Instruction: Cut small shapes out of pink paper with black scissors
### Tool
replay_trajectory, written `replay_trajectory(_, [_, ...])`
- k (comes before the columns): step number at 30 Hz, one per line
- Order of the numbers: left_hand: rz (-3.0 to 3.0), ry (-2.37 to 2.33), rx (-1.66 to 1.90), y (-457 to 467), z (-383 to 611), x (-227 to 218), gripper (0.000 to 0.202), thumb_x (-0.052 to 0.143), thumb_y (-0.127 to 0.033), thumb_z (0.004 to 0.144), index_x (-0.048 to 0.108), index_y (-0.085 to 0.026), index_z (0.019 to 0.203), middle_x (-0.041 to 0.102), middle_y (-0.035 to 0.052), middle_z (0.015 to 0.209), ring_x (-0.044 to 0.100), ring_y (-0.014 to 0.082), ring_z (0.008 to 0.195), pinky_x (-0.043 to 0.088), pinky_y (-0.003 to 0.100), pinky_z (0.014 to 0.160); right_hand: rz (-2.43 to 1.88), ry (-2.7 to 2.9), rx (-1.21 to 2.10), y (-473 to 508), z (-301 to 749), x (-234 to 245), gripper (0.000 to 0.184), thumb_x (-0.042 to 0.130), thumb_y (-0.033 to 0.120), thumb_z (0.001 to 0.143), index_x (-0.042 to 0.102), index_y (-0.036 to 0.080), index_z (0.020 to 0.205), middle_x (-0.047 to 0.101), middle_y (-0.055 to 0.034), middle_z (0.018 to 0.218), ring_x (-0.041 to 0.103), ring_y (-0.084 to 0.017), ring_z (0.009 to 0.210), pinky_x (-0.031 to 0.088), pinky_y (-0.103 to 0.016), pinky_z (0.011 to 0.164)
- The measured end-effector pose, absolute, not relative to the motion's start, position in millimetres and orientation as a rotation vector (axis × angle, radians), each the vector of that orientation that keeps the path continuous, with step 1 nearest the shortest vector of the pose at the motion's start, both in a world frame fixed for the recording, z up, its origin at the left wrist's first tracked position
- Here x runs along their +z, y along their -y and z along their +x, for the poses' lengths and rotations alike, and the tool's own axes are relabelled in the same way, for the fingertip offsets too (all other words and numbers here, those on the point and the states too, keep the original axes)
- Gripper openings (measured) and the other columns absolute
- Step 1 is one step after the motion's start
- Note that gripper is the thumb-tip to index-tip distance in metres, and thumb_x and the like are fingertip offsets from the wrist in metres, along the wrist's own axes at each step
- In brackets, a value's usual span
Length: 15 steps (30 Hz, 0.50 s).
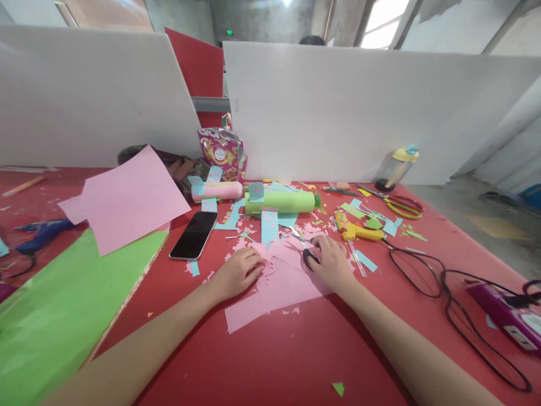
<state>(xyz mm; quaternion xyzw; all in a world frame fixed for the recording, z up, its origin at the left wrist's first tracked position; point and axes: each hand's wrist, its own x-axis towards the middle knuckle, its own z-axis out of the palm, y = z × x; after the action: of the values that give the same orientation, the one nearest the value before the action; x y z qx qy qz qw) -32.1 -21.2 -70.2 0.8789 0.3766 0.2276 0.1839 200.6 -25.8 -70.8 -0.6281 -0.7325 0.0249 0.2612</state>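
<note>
Scissors sat in the right hand, grasped by the black handles, blades pointing to the bench's far edge, parted a little, over the pink paper. Paper lay flat mid-bench, between near and far edges, cut ragged along its far side. Left hand rested at the paper's left side, fingers bent; couldn't tell if it pinched the sheet or just pressed it. Pink scraps were strewn just beyond both hands.

Green tube lay on its side beyond the paper, toward the far edge, blue strips on it. Pink tube was just left of it, also with blue pieces. Snack bag stood behind that, at the far edge. Phone lay left of the left hand, screen dark. Green sheet covered the left part of the bench, pink sheet overlapping it; blue glue gun near the left edge.

Right side: yellow glue gun beyond the right hand, shears and bottle by the far right corner, purple power strip along the right edge. Green scrap lay toward the near edge.
</note>
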Motion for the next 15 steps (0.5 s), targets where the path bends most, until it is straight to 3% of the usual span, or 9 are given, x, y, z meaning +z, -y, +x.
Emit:
replay_trajectory(6, [2.361,-1.091,0.740,19.9,-32.3,-69.0,0.018,0.042,-0.022,0.082,0.057,-0.015,0.077,0.060,0.0046,0.075,0.055,0.0152,0.074,0.044,0.028,0.069,-1.699,1.946,0.046,22.4,204.1,-72.8,0.009,0.044,0.023,0.068,0.044,0.020,0.077,0.060,-0.0080,0.079,0.055,-0.025,0.078,0.034,-0.038,0.070])
replay_trajectory(10, [2.241,-1.192,0.825,19.4,-33.7,-68.7,0.016,0.043,-0.024,0.081,0.057,-0.016,0.082,0.063,0.0053,0.080,0.058,0.0162,0.076,0.046,0.029,0.070,-1.687,1.948,0.067,22.7,203.8,-72.9,0.008,0.044,0.023,0.068,0.043,0.021,0.076,0.060,-0.0069,0.078,0.055,-0.024,0.076,0.035,-0.037,0.070])
replay_trajectory(15, [2.068,-1.295,0.877,16.2,-35.6,-71.6,0.022,0.034,-0.023,0.084,0.053,-0.014,0.091,0.062,0.0014,0.064,0.058,0.0113,0.054,0.049,0.024,0.056,-1.666,1.961,0.108,23.1,203.0,-74.1,0.006,0.044,0.023,0.069,0.041,0.021,0.074,0.058,-0.0055,0.077,0.054,-0.023,0.074,0.035,-0.036,0.069])
